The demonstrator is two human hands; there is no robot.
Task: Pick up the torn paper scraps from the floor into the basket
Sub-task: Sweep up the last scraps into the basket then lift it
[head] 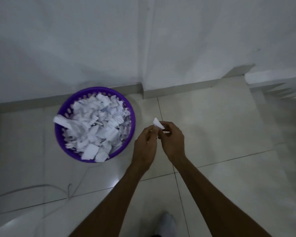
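A round purple basket (133, 117) stands on the tiled floor by the wall, heaped with torn white paper scraps (99, 127). To its right, above the floor, both hands meet around a small white paper scrap (158, 124). My right hand (172, 142) pinches the scrap between thumb and fingers. My left hand (145, 147) touches the same scrap from the left, fingers curled. Both hands hover just right of the basket rim.
A white wall with a grey skirting (178, 88) runs behind the basket. A thin white cable (70, 187) lies looped on the floor at the lower left. My white shoe (167, 223) shows at the bottom. Pale floor tiles (220, 134) spread to the right.
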